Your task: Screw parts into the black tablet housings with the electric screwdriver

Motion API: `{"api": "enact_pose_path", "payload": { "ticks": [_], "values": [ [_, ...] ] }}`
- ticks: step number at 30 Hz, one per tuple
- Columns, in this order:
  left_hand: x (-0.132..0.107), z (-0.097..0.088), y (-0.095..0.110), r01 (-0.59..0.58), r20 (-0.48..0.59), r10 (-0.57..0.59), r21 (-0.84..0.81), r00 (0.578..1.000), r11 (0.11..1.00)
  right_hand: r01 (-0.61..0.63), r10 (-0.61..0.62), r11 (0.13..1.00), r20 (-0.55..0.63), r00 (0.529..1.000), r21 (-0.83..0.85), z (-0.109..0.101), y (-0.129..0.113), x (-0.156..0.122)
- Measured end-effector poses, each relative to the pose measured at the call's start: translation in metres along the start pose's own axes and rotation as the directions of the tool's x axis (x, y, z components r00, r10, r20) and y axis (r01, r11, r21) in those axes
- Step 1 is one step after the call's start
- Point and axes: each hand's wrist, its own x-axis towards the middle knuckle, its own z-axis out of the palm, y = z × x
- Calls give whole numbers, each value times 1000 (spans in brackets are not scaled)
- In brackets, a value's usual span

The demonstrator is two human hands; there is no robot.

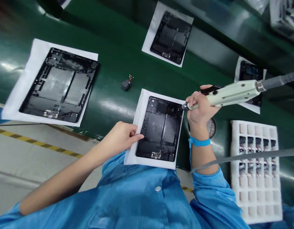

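An opened black tablet (153, 127), its inner parts showing, lies on a white foam sheet (131, 156) at the bench's near edge. My left hand (124, 135) grips its left edge, thumb on the rim and fingers curled over the sheet. In my right hand (200, 106) is a pale green electric screwdriver (235, 93), tilted almost level. The driver's tip meets the tablet's upper right corner; the bit and any screw there are too small to make out. A round metal dish (211, 127) sits partly hidden behind my right wrist, which wears a blue strap (200, 142).
More opened tablets lie on white sheets at the left (66, 86), the back (172, 36) and the far right. A small black part with wires (126, 84) rests on the green bench (113, 63). A white foam tray (258, 203) holds several similar parts. A grey cable (252, 156) crosses the right side.
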Motion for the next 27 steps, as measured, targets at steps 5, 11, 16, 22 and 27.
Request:
{"api": "enact_pose_path", "payload": {
  "ticks": [5, 11, 16, 22, 27],
  "values": [
    [2, -1, -1, -19, 6, 19, -9, 1000, 1000, -24, 24, 999, 9, 1000, 31, -1, 2, -1],
    [1, -1, -5, -21, 18, 21, 4, 1000, 1000, -18, 18, 1000, 9, 1000, 4, -2, 1, -1],
    [1, -1, -4, -3, 27, 3, -7, 1000, 1000, 1, 0, 1000, 28, 1000, -25, -1, 1, -4],
    [0, 0, -9, 14, 40, -16, 42, 999, 999, -60, 65, 994, 54, 996, -96, 4, 7, -8],
    [7, -7, -5, -114, -73, 137, 264, 988, 958, -345, 350, 937, 110, 930, -61, 17, -4, -16]
  ]
}}
